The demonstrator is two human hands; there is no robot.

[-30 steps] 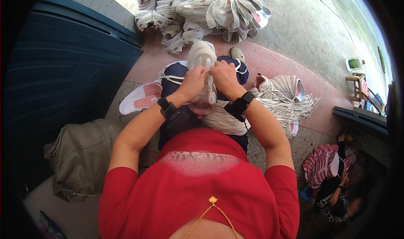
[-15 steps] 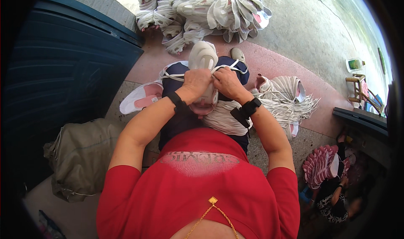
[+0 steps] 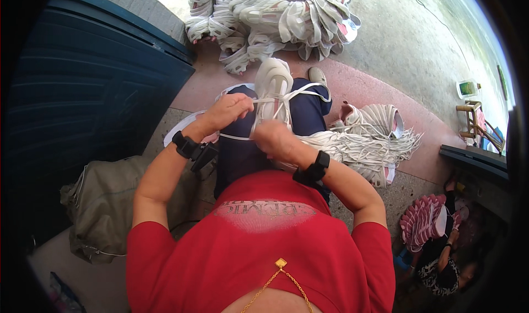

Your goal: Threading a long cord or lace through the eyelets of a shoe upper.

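Note:
Between my thighs stands a white shoe upper (image 3: 274,81), toe pointing away from me. My left hand (image 3: 231,110) is closed in a pinch on a white shoelace (image 3: 263,100), drawn taut leftward from the lacing. More lace loops out to the right across my dark trousers. My right hand (image 3: 277,141), its fingers curled and smeared by motion, is over the near end of the upper and hides it. Whether it grips a lace cannot be made out.
A heap of white shoe uppers (image 3: 259,15) lies ahead on the floor. Beside my right leg are bundled uppers with loose laces (image 3: 380,139). A grey-green sack (image 3: 127,202) sits at left near a dark blue door (image 3: 104,92). Another person (image 3: 441,266) handles pink uppers (image 3: 421,222) at lower right.
My hands have parted from the middle of the upper. The left has moved left with a lace, and the right has come down toward me. The lacing now shows between them.

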